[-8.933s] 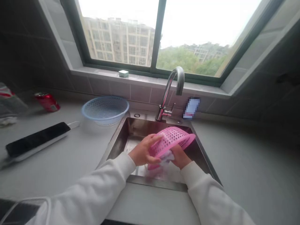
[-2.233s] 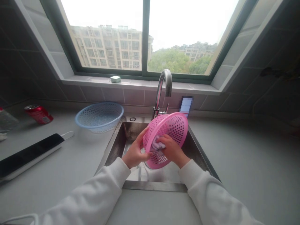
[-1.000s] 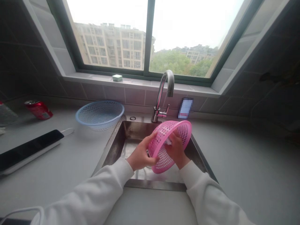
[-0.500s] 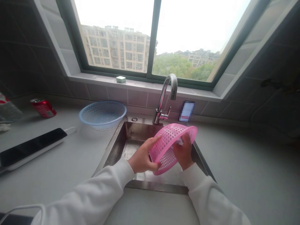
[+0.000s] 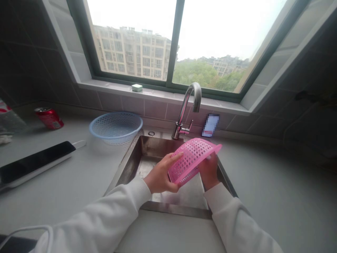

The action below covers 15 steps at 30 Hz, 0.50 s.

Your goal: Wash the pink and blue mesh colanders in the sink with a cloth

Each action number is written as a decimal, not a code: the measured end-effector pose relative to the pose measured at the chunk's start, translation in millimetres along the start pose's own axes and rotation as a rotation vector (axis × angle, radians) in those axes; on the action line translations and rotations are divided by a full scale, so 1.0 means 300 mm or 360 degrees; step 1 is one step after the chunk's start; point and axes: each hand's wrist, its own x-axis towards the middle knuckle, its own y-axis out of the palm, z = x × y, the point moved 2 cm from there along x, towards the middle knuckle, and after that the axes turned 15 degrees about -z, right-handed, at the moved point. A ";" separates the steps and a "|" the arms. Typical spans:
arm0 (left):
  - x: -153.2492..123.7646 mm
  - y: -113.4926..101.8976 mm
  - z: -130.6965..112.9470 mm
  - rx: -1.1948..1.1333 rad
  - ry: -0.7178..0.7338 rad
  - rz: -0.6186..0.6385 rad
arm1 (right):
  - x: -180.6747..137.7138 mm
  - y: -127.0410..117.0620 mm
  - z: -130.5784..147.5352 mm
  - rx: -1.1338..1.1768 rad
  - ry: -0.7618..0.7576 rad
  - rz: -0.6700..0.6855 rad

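A pink plastic basket (image 5: 191, 156) with holes in its wall is held tilted over the steel sink (image 5: 150, 160), its opening turned down and toward the right. My left hand (image 5: 164, 174) grips the basket's left side, thumb at the rim and fingers along the outer wall. My right hand (image 5: 210, 171) reaches in at the opening, its fingers partly hidden behind the rim. A scrap of what looks like white cloth (image 5: 209, 157) shows at those fingers; most of it is out of sight.
Behind the sink stands a chrome faucet (image 5: 196, 96), with a phone (image 5: 210, 125) propped to its right. On the left counter are a blue basket (image 5: 116, 127), a red can (image 5: 49, 118) and a long black-topped device (image 5: 37, 160). A small green box (image 5: 137, 88) sits on the sill.
The basket has tipped further over, so its inside shows less. My right hand has moved slightly right and is more covered by the rim. My left hand keeps its hold.
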 end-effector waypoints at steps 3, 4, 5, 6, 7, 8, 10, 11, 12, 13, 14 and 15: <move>-0.006 -0.013 0.026 -0.0129 -0.0150 -0.0094 | -0.099 0.066 0.044 0.0219 -0.0128 0.0685; -0.008 -0.020 0.035 -0.0181 -0.0188 -0.0129 | -0.125 0.087 0.046 0.0214 -0.0154 0.0885; -0.010 -0.028 0.041 -0.0223 -0.0216 -0.0158 | -0.138 0.103 0.038 0.0153 -0.0157 0.1010; -0.011 -0.033 0.046 -0.0249 -0.0236 -0.0176 | -0.138 0.111 0.023 0.0070 -0.0138 0.1064; -0.011 -0.037 0.047 -0.0258 -0.0244 -0.0185 | -0.123 0.111 0.002 -0.0043 -0.0098 0.1046; -0.011 -0.039 0.045 -0.0257 -0.0240 -0.0190 | -0.095 0.102 -0.021 -0.0165 -0.0046 0.0939; -0.007 -0.034 0.034 -0.0231 -0.0210 -0.0168 | -0.028 0.068 -0.056 -0.0389 0.0020 0.0675; -0.005 -0.028 0.027 -0.0204 -0.0195 -0.0133 | 0.005 0.042 -0.061 -0.0471 0.0021 0.0396; -0.004 -0.021 0.019 -0.0170 -0.0188 -0.0091 | 0.026 0.021 -0.056 -0.0480 -0.0007 0.0185; -0.002 -0.014 0.014 -0.0137 -0.0192 -0.0046 | 0.033 0.006 -0.044 -0.0434 -0.0047 0.0037; -0.001 -0.008 0.010 -0.0113 -0.0206 -0.0009 | 0.025 0.001 -0.027 -0.0333 -0.0104 -0.0014; -0.001 -0.005 0.008 -0.0102 -0.0222 0.0012 | 0.005 0.005 -0.007 -0.0208 -0.0163 0.0021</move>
